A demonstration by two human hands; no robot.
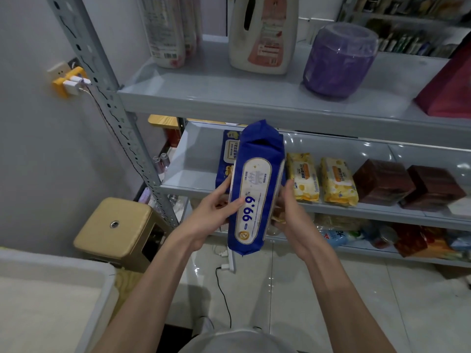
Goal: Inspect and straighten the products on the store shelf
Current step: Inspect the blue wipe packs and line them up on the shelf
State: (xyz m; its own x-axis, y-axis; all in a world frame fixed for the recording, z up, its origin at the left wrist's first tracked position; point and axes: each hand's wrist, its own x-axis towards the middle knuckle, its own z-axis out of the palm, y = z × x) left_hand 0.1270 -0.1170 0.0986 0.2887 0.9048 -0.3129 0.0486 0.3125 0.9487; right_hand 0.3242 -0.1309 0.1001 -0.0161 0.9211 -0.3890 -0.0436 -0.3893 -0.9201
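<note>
Wipes pack gripped by its long sides between my left hand and right hand, far end seemingly over the middle shelf's front edge.

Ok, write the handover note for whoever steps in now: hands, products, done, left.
Left hand: grips the blue wipes pack by its left edge, thumb on the label.
Right hand: holds its right edge.
Pack is off the middle shelf, held in front of it. A second blue pack lies there; two yellow packs and two brown boxes sit further right.
Done: pack picked up for inspection.
Left: probably set it back squared up, then check the rest.
</note>
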